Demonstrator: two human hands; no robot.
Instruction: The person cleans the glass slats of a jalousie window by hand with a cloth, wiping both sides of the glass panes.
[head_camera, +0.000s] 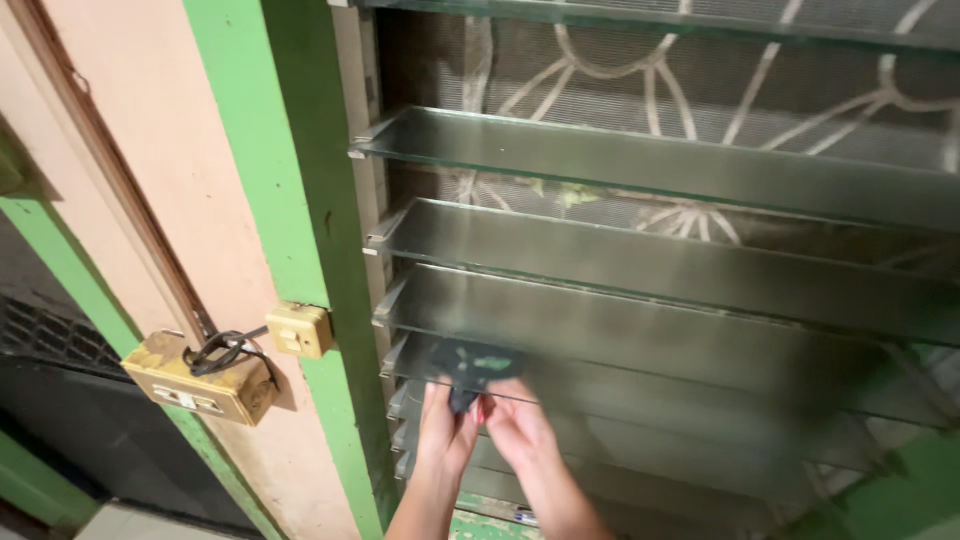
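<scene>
Both of my hands reach up to a glass louvre window. My left hand (443, 432) and my right hand (518, 428) meet at the front edge of one glass slat (640, 385), near its left end. Together they pinch a small dark cloth or pad (468, 368) that lies folded over that slat's edge. The fingers are blurred, so the exact grip is unclear. Several more slats (650, 165) sit tilted open above and below.
A green painted frame post (300, 200) stands left of the window. On the pink wall (150, 120) are a yellowed socket box (200, 378) with a black cable and a small switch box (298, 330). A white curved grille (640, 80) and mesh lie behind the slats.
</scene>
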